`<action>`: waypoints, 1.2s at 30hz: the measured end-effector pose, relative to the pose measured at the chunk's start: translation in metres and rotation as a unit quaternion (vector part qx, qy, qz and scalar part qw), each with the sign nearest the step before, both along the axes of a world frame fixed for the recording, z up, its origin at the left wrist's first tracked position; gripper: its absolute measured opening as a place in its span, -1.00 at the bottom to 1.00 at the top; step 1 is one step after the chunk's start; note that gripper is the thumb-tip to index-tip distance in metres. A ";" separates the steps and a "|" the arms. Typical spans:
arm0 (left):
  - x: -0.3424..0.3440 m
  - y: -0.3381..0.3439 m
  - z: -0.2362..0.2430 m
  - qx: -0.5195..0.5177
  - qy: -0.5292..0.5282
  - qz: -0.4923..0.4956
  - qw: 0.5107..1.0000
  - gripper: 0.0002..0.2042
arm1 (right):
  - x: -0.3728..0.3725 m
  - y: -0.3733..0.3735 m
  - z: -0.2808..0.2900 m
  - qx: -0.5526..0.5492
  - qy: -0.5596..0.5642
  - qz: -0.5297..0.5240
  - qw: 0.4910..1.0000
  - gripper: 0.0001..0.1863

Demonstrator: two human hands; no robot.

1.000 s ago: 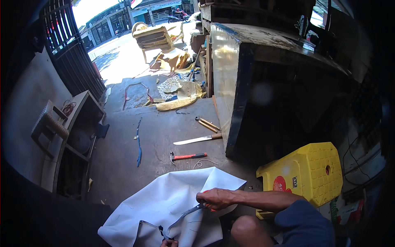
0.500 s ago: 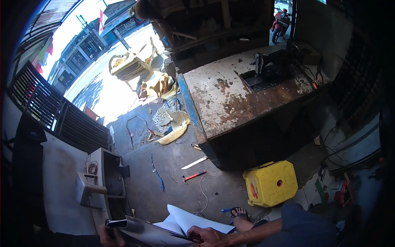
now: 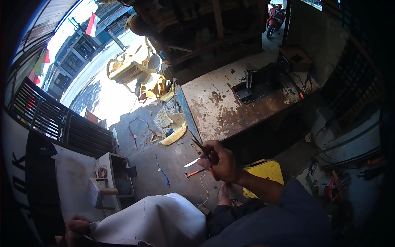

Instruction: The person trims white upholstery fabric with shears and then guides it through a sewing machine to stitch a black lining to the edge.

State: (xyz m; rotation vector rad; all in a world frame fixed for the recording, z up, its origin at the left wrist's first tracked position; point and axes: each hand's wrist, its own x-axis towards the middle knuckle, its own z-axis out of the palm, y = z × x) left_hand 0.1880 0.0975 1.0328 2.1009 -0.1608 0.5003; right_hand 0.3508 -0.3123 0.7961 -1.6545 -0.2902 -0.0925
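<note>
**Scissors point(image 3: 198, 142) were held high, white cloth point(image 3: 164, 218) was gripped low!**

And there it was: the scissors were clamped in the right hand point(image 3: 224, 162), the fingers curled firmly around the red handle point(image 3: 212, 172), the blades pointed up and to the left, their tips seen slightly parted! They were held well apart from the cloth, in the middle of the view.

Over at the lower left, the edge of the cloth was caught by the left hand point(image 3: 78, 225), its fingers closed on the material, though the lower part of that hand was sunk in shadow. The cloth itself was draped in soft folds along the bottom of the view, and a thin dark line was shown on its surface.

On the floor point(image 3: 144, 179), what a scatter! A hammer point(image 3: 194, 174) was left near a knife point(image 3: 191, 163), which was partly hidden by the right hand; a pale string point(image 3: 204, 187) was curled close by, and a blue strip point(image 3: 162, 171) was laid farther left. A yellow stool point(image 3: 265, 171) was half covered by the right forearm point(image 3: 261, 187). Beyond, a worn table point(image 3: 205, 101) was topped by a black sewing machine point(image 3: 267, 78), and outside, a battered chair point(image 3: 127, 73) was flooded with sun.
</note>
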 end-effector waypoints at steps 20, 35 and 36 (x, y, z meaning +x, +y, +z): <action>0.293 -0.180 -0.265 0.051 0.146 -0.127 0.980 -0.76 | 0.258 -0.309 -0.241 -0.623 0.276 -0.271 0.680 -0.63; 0.241 -0.366 -0.395 0.219 0.020 0.180 0.959 -0.77 | 0.239 -0.103 -0.193 -0.049 -0.107 0.420 0.900 -0.52; 0.233 -0.377 -0.405 0.210 0.007 0.206 0.956 -0.78 | 0.235 -0.110 -0.198 -0.048 -0.139 0.387 0.910 -0.58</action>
